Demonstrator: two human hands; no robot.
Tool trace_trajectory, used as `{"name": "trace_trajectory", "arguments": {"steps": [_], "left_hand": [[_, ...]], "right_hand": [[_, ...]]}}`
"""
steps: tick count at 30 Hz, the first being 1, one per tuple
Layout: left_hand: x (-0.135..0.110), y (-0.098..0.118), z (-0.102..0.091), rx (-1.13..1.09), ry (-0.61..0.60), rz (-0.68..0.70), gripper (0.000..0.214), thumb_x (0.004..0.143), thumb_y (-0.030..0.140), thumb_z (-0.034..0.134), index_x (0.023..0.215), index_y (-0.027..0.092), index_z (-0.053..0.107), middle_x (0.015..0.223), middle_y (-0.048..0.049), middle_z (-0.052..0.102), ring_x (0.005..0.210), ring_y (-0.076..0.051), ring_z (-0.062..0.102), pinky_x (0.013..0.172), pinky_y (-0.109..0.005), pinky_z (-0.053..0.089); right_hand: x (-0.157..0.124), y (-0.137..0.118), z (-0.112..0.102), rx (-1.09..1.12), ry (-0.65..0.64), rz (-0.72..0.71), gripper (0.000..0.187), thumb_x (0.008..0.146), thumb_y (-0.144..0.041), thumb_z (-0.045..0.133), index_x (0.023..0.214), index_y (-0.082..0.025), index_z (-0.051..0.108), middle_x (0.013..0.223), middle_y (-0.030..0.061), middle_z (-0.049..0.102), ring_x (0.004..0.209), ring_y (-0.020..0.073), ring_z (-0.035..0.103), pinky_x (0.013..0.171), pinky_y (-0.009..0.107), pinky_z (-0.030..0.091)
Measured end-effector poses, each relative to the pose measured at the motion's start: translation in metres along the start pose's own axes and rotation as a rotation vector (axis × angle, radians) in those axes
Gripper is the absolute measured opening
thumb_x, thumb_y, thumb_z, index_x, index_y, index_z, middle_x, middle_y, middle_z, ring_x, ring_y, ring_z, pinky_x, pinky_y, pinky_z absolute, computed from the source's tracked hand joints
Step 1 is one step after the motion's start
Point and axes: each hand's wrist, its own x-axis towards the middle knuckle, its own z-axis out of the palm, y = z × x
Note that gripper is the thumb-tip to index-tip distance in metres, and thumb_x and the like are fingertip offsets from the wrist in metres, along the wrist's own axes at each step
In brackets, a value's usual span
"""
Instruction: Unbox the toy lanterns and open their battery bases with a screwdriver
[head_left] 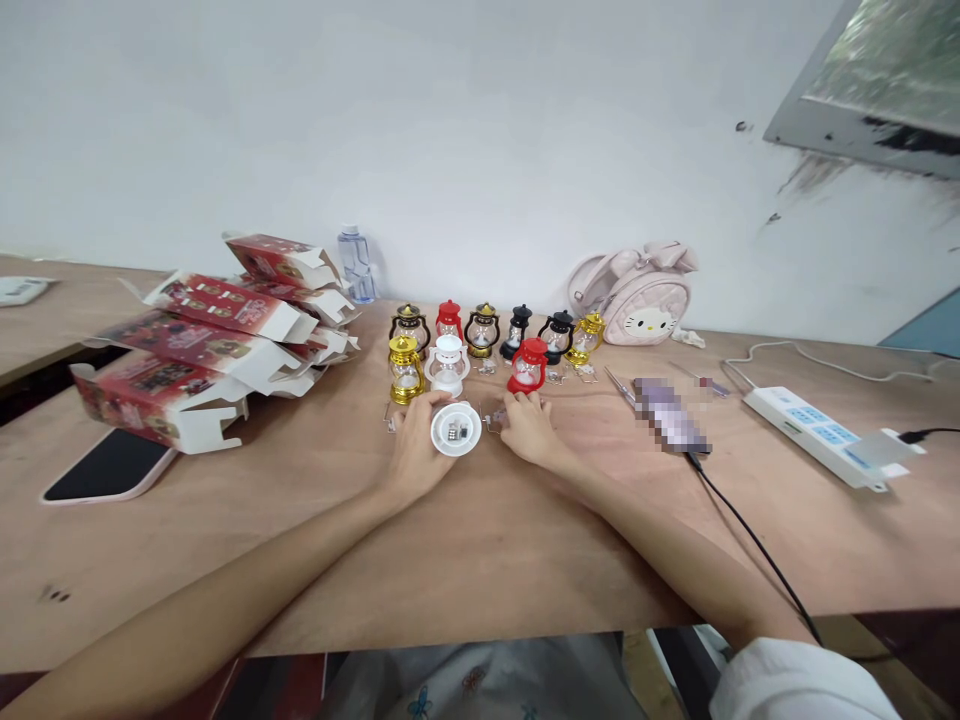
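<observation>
My left hand [416,450] is closed around a white mini lantern [456,430], tilted so its round underside faces me. Small metallic and dark parts show in an opening in that base. My right hand [532,430] rests low over the table, fingers curled, just in front of a red lantern [528,368]. Whatever its fingertips hold is hidden; small clear and wire bits [495,418] lie beside them. Beyond my left hand stand a gold lantern [406,372] and another white lantern [448,368]. Behind them is a row of several black, bronze, red and gold lanterns [482,332].
Red printed boxes [202,345] with open flaps are piled at left, beside a phone [109,465]. A water bottle [355,265] and pink bag [649,305] stand by the wall. At right lie a blurred-out phone [670,412], its black cable [742,520] and a power strip [817,430].
</observation>
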Motion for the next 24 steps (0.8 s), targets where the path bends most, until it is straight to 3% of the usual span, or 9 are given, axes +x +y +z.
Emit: {"name": "trace_trajectory", "arguments": {"steps": [4, 16, 19, 24], "left_hand": [[0.0, 0.001, 0.0, 0.006, -0.005, 0.009, 0.039, 0.074, 0.028, 0.058, 0.109, 0.024, 0.041, 0.111, -0.0079, 0.06, 0.105, -0.028, 0.055, 0.085, -0.045, 0.035], [0.0, 0.001, 0.0, 0.01, 0.0, 0.014, 0.037, 0.074, 0.026, 0.057, 0.108, 0.023, 0.044, 0.109, -0.0071, 0.059, 0.104, -0.027, 0.054, 0.085, -0.045, 0.034], [0.0, 0.001, -0.001, 0.007, 0.0, 0.023, 0.034, 0.074, 0.027, 0.056, 0.106, 0.023, 0.045, 0.109, -0.0071, 0.059, 0.103, -0.027, 0.054, 0.084, -0.045, 0.034], [0.001, 0.001, -0.001, 0.017, 0.008, 0.04, 0.033, 0.074, 0.027, 0.057, 0.105, 0.024, 0.046, 0.107, -0.0065, 0.06, 0.102, -0.026, 0.055, 0.083, -0.043, 0.034]], "right_hand": [[0.003, 0.003, -0.001, 0.017, -0.036, 0.009, 0.033, 0.076, -0.01, 0.05, 0.108, -0.013, 0.054, 0.109, 0.0164, 0.058, 0.102, 0.0316, 0.046, 0.081, 0.043, 0.035], [-0.001, 0.02, 0.013, 0.377, 0.175, -0.075, 0.011, 0.078, -0.01, 0.058, 0.088, -0.015, 0.06, 0.092, 0.0064, 0.061, 0.088, 0.0196, 0.054, 0.079, 0.031, 0.041], [-0.007, 0.019, 0.014, 0.563, 0.242, -0.134, 0.008, 0.079, -0.011, 0.056, 0.081, -0.017, 0.058, 0.081, 0.003, 0.063, 0.078, 0.0168, 0.058, 0.074, 0.029, 0.045], [-0.019, 0.005, 0.005, 1.009, 0.368, -0.126, 0.008, 0.082, -0.029, 0.059, 0.084, -0.021, 0.058, 0.077, 0.0003, 0.065, 0.071, 0.015, 0.062, 0.065, 0.025, 0.049]]}}
